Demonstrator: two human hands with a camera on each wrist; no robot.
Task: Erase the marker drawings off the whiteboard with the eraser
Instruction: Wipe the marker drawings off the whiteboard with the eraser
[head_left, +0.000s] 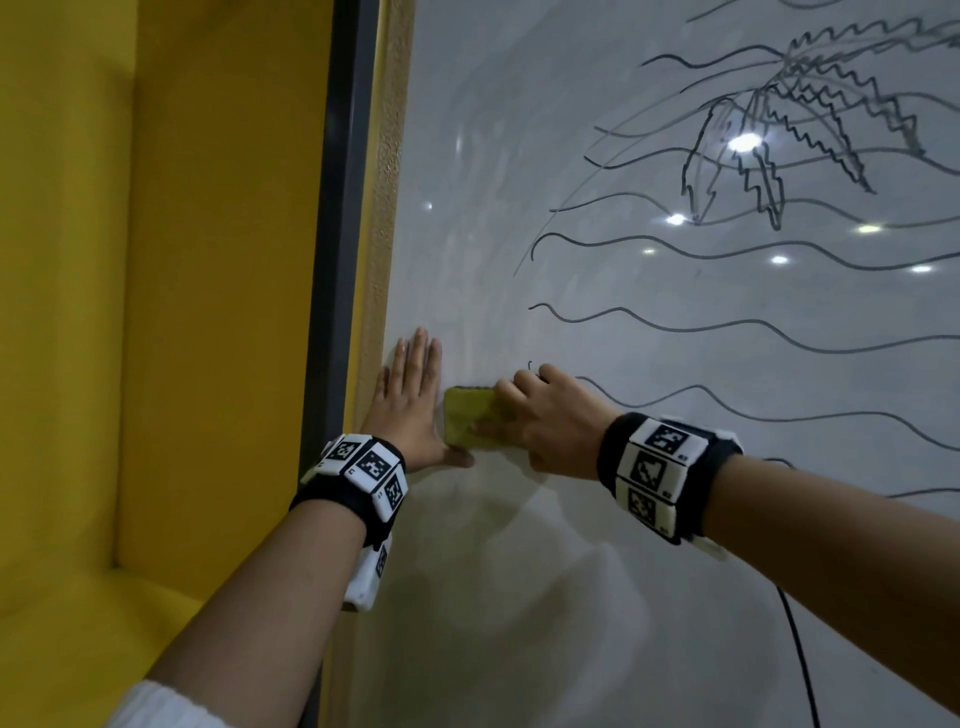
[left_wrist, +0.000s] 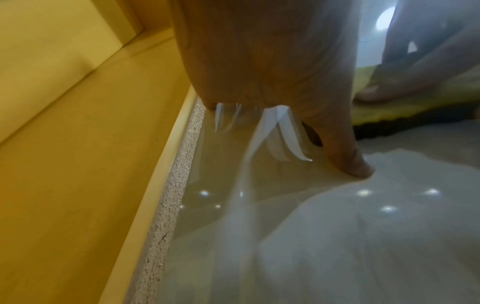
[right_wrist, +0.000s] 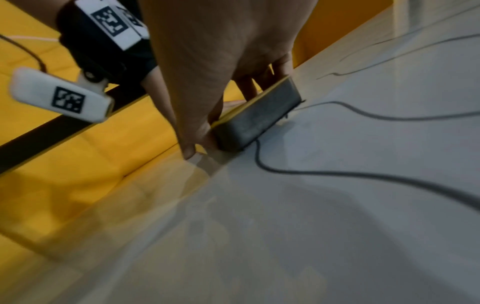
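A glossy whiteboard (head_left: 571, 545) fills the right of the head view, with black wavy marker lines (head_left: 675, 322) and a spiky scribbled drawing (head_left: 810, 130) on its upper right. My right hand (head_left: 540, 415) grips a yellow-backed eraser (head_left: 470, 418) and holds its dark felt (right_wrist: 255, 118) flat against the board, at the left ends of the wavy lines (right_wrist: 337, 174). My left hand (head_left: 410, 395) lies flat on the board with straight fingers, just left of the eraser, its thumb (left_wrist: 345, 158) touching the surface.
A rough beige frame strip (head_left: 382, 218) and a dark post (head_left: 340, 208) edge the board on the left. Beyond them stands a yellow wall (head_left: 156, 260). A thin black cable (head_left: 800, 660) hangs in front of the board at the lower right.
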